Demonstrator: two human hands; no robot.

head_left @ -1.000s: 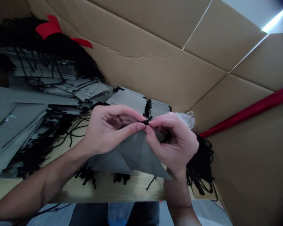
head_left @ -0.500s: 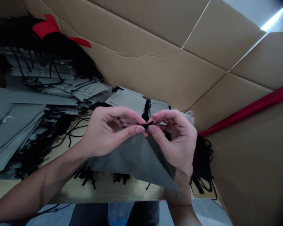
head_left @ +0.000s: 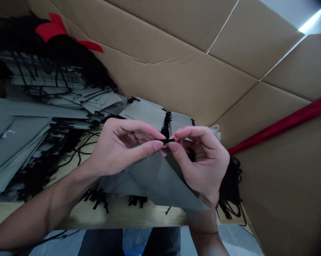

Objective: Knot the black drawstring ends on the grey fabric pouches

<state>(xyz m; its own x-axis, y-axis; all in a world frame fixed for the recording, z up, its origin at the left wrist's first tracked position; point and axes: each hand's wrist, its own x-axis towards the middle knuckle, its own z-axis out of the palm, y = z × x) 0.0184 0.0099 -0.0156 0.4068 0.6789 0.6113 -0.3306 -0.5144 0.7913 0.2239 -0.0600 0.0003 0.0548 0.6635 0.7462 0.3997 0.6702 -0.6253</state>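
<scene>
A short piece of black cord (head_left: 167, 141) is pinched between my two hands at the top corner of a grey sheet-like pouch (head_left: 160, 177). My left hand (head_left: 123, 147) holds the cord's left part between thumb and index finger. On the right part, the thumb and index finger of my right hand (head_left: 203, 160) are closed. Below my fingers the grey pouch hangs at a slant, its lower right corner crossing my right wrist. More black cord shows inside my right palm, partly hidden by the fingers.
Stacked grey pouches with black cords (head_left: 13, 142) cover the left side. A black cord bundle with a red tie (head_left: 51, 32) lies behind them. Smaller stacks (head_left: 146, 113) stand at the cardboard wall (head_left: 155, 42). Black cords (head_left: 231, 188) lie at right on the wooden table (head_left: 117, 218).
My right hand has shifted slightly to the right, and the cord between my fingertips now lies straighter and more level. The pouch's lower right corner has moved a little right and up.
</scene>
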